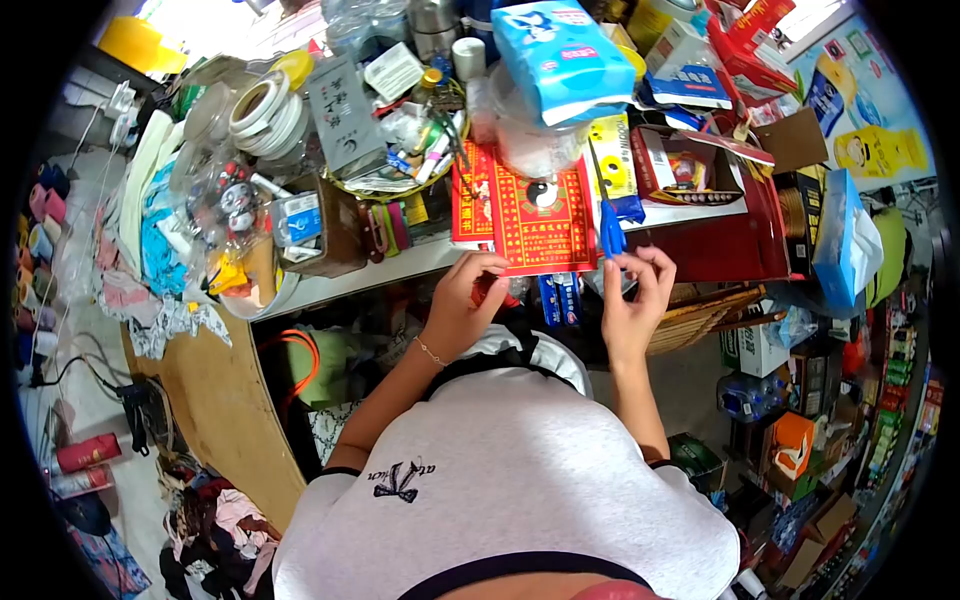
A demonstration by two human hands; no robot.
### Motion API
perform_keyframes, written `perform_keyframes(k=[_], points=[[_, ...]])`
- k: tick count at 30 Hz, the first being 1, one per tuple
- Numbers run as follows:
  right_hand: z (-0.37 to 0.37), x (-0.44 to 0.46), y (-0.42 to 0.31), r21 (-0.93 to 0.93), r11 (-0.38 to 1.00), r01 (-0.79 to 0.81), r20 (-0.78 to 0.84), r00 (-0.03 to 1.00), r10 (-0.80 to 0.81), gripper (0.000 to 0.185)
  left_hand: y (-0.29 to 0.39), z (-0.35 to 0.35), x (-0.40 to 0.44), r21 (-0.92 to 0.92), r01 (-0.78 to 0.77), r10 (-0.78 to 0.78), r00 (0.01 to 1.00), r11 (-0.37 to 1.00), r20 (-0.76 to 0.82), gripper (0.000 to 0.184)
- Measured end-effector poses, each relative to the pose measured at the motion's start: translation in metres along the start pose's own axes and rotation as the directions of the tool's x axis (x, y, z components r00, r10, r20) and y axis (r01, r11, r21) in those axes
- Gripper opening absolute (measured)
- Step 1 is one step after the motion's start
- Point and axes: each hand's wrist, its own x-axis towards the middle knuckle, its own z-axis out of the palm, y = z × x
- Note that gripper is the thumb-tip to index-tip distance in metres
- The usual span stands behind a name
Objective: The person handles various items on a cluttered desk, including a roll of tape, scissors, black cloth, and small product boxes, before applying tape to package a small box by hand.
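A red almanac booklet with yellow print and a yin-yang emblem lies at the front edge of the cluttered table. Beside its lower left corner is my left hand, fingers curved and the thumb apart from the index finger, with something red showing in the gap. My right hand pinches the handle end of blue scissors between thumb and fingertips. The scissor blades point away from me, along the booklet's right side. Another red booklet lies partly under the first one.
Behind the booklets stand a clear plastic tub and a blue packet. A snack box sits to the right, near a tissue pack. On the left are a brown box and a white tape roll.
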Motion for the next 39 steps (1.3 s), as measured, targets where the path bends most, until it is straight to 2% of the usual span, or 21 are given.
perform_keyframes(k=[1, 3, 5, 7, 9, 11, 12, 13, 15, 16, 19, 20, 21, 23, 24, 25, 27, 28, 29, 32, 39], points=[[-0.003, -0.008, 0.006, 0.040, 0.999, -0.002, -0.005, 1.000, 0.002, 0.011, 0.003, 0.004, 0.002, -0.162, 0.106, -0.091, 0.991, 0.981, 0.099, 0.021], [-0.008, -0.020, 0.004, 0.207, 0.975, -0.081, -0.075, 0.992, 0.098, 0.011, 0.012, 0.014, 0.009, -0.306, 0.188, -0.089, 0.946, 0.933, 0.311, 0.028], [-0.012, -0.031, 0.006, 0.258, 0.965, -0.043, -0.133, 0.988, 0.079, 0.012, 0.013, 0.033, 0.015, -0.491, 0.243, -0.008, 0.902, 0.837, 0.433, 0.043], [-0.012, -0.038, 0.003, 0.312, 0.950, 0.033, -0.172, 0.985, 0.022, 0.012, 0.022, 0.045, 0.021, -0.563, 0.334, 0.059, 0.822, 0.756, 0.566, 0.054], [-0.011, -0.045, 0.001, 0.362, 0.928, 0.091, -0.170, 0.985, -0.031, 0.011, 0.021, 0.064, 0.023, -0.652, 0.317, 0.154, 0.815, 0.689, 0.558, 0.066], [-0.007, -0.049, -0.004, 0.429, 0.891, 0.148, -0.141, 0.985, -0.096, 0.011, 0.039, 0.058, 0.033, -0.651, 0.339, 0.170, 0.791, 0.679, 0.588, 0.075], [-0.005, -0.048, -0.008, 0.448, 0.881, 0.156, -0.131, 0.985, -0.107, 0.011, 0.037, 0.065, 0.029, -0.732, 0.263, 0.205, 0.852, 0.629, 0.482, 0.080], [-0.003, -0.047, -0.011, 0.467, 0.869, 0.163, -0.123, 0.985, -0.119, 0.011, 0.038, 0.060, 0.029, -0.733, 0.253, 0.194, 0.864, 0.631, 0.465, 0.080], [0.002, -0.042, -0.015, 0.451, 0.867, 0.211, -0.085, 0.977, -0.193, 0.011, 0.042, 0.049, 0.029, -0.794, 0.303, 0.225, 0.851, 0.527, 0.474, 0.078], [0.005, -0.039, -0.017, 0.424, 0.867, 0.262, -0.062, 0.963, -0.261, 0.011, 0.040, 0.046, 0.027, -0.839, 0.261, 0.214, 0.891, 0.478, 0.400, 0.070], [0.020, -0.031, -0.027, 0.507, 0.826, 0.248, 0.036, 0.951, -0.308, 0.012, 0.034, 0.028, 0.020, -0.875, 0.257, 0.114, 0.937, 0.410, 0.329, 0.066], [0.025, -0.029, -0.027, 0.492, 0.828, 0.269, 0.069, 0.936, -0.344, 0.014, 0.033, 0.019, 0.017, -0.839, 0.257, 0.052, 0.946, 0.479, 0.319, 0.074], [0.031, -0.024, -0.032, 0.498, 0.820, 0.282, 0.083, 0.925, -0.370, 0.014, 0.033, 0.013, 0.015, -0.858, 0.214, 0.080, 0.956, 0.467, 0.282, 0.065], [0.046, -0.014, -0.037, 0.450, 0.831, 0.327, 0.117, 0.901, -0.418, 0.014, 0.029, 0.000, 0.011, -0.820, 0.171, 0.017, 0.977, 0.546, 0.214, 0.057], [0.055, -0.009, -0.039, 0.425, 0.836, 0.348, 0.114, 0.895, -0.431, 0.016, 0.029, -0.004, 0.011, -0.781, 0.095, -0.003, 0.993, 0.617, 0.118, 0.052], [0.061, 0.000, -0.043, 0.352, 0.844, 0.405, 0.114, 0.876, -0.468, 0.018, 0.018, 0.000, 0.008, -0.811, 0.018, -0.027, 1.000, 0.585, 0.003, 0.052], [0.080, 0.017, -0.049, 0.271, 0.835, 0.480, 0.131, 0.841, -0.526, 0.019, 0.005, -0.012, 0.003, -0.850, 0.047, -0.134, 0.991, 0.524, -0.028, 0.048], [0.089, 0.025, -0.053, 0.225, 0.811, 0.540, 0.117, 0.811, -0.573, 0.021, 0.004, -0.023, -0.001, -0.813, 0.070, -0.143, 0.990, 0.578, -0.017, 0.048], [0.101, 0.030, -0.052, 0.242, 0.817, 0.524, 0.110, 0.821, -0.559, 0.020, 0.001, -0.029, -0.006, -0.813, 0.062, -0.144, 0.989, 0.579, -0.028, 0.048], [0.130, 0.042, -0.047, 0.223, 0.842, 0.491, 0.087, 0.850, -0.519, 0.016, -0.002, -0.042, -0.021, -0.754, 0.089, -0.316, 0.935, 0.651, -0.162, 0.059], [0.165, 0.040, -0.047, 0.133, 0.895, 0.425, 0.020, 0.902, -0.431, 0.014, -0.035, -0.050, -0.048, -0.765, 0.126, -0.377, 0.912, 0.631, -0.160, 0.059]])
